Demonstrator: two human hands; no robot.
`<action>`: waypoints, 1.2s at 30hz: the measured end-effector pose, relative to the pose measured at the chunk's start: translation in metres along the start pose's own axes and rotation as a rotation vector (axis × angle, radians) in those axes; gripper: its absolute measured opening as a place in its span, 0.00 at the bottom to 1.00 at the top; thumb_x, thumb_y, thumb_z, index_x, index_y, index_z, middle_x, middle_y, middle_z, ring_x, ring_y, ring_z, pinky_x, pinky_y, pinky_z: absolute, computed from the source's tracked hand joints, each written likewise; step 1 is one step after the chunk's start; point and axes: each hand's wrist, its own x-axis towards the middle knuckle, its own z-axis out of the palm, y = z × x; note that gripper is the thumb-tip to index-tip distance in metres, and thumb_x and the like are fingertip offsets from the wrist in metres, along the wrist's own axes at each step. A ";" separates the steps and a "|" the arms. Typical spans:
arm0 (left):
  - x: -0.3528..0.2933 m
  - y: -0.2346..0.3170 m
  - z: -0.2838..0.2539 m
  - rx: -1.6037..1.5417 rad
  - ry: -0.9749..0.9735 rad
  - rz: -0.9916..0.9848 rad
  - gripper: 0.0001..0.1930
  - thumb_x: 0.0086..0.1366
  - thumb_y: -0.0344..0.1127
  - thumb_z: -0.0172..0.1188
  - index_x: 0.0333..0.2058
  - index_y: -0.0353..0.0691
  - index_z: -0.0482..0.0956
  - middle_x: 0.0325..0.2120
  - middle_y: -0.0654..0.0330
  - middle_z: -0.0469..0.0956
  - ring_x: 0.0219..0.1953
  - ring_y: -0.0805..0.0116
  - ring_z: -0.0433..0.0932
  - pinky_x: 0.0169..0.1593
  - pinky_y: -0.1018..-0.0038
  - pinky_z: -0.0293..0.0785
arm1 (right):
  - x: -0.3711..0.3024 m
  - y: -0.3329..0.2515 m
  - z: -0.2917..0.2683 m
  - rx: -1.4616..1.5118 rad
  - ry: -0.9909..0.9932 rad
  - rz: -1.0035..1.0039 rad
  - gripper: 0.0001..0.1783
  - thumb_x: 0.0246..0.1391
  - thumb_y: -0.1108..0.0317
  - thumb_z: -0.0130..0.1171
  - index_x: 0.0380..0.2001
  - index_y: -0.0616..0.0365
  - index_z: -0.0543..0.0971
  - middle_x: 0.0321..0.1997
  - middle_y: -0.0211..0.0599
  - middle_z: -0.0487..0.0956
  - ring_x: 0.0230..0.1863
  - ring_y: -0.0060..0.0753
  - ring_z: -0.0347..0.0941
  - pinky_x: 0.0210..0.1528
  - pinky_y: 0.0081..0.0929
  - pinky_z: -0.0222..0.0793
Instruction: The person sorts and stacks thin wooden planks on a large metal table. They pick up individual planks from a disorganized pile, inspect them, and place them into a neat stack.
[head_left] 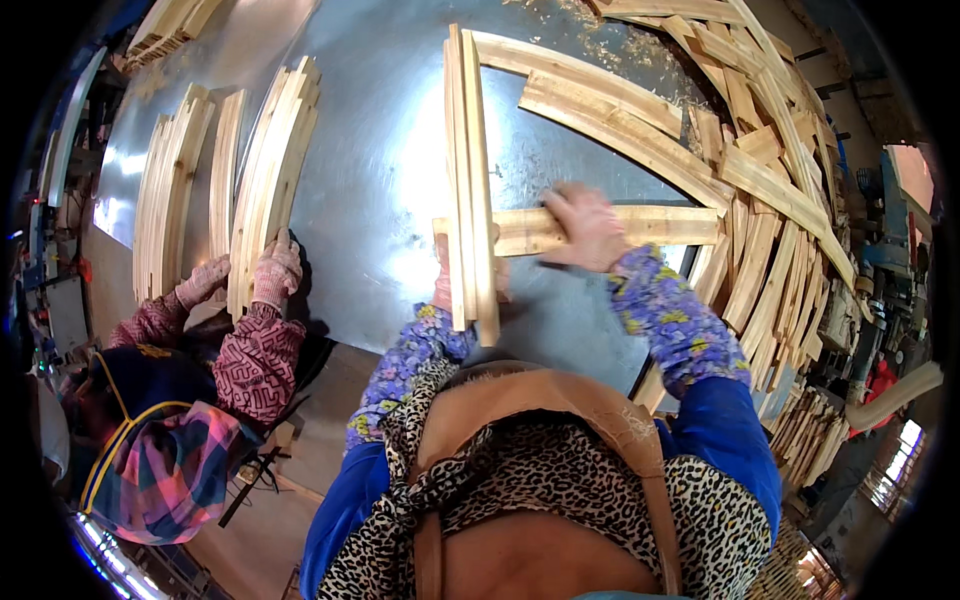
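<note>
Several long, narrow wooden strips (466, 180) are bunched side by side, running away from me over the metal tabletop. My left hand (442, 275) grips this bundle near its close end, with the hand on one side and fingertips showing on the other. A wooden board (665, 225) lies crosswise, passing beneath the bundle. Over that board is my right hand (585, 228), fingers spread and slightly blurred; whether it presses on the wood I cannot tell. Two more boards, a long one (620, 130) and another (580, 75), slant across the table beyond it.
A large jumbled pile of wooden pieces (765, 200) covers the right side. Left of me, a co-worker's gloved hands (275, 270) hold a stack of strips (278, 150), with another stack (172, 190) beside it. Wood shavings lie on the far metal tabletop (370, 150).
</note>
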 end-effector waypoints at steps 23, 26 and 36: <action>-0.012 -0.003 0.027 0.106 0.384 0.199 0.43 0.75 0.66 0.59 0.75 0.39 0.66 0.67 0.46 0.78 0.64 0.49 0.82 0.68 0.49 0.80 | 0.085 -0.071 0.041 1.608 0.003 0.586 0.51 0.70 0.23 0.50 0.69 0.64 0.77 0.67 0.55 0.82 0.67 0.53 0.78 0.71 0.47 0.72; -0.005 0.002 0.009 0.044 0.285 0.207 0.42 0.75 0.65 0.60 0.77 0.44 0.65 0.67 0.47 0.78 0.65 0.48 0.81 0.68 0.48 0.80 | 0.037 -0.025 0.028 0.722 -0.039 0.380 0.54 0.63 0.22 0.57 0.68 0.64 0.78 0.72 0.56 0.78 0.72 0.61 0.73 0.77 0.54 0.63; -0.049 0.050 0.074 1.039 0.573 0.293 0.37 0.63 0.40 0.72 0.65 0.24 0.72 0.52 0.46 0.85 0.52 0.62 0.85 0.59 0.64 0.83 | -0.056 0.197 -0.131 -0.597 -0.301 0.586 0.63 0.42 0.42 0.78 0.81 0.34 0.60 0.72 0.56 0.75 0.74 0.59 0.70 0.74 0.52 0.67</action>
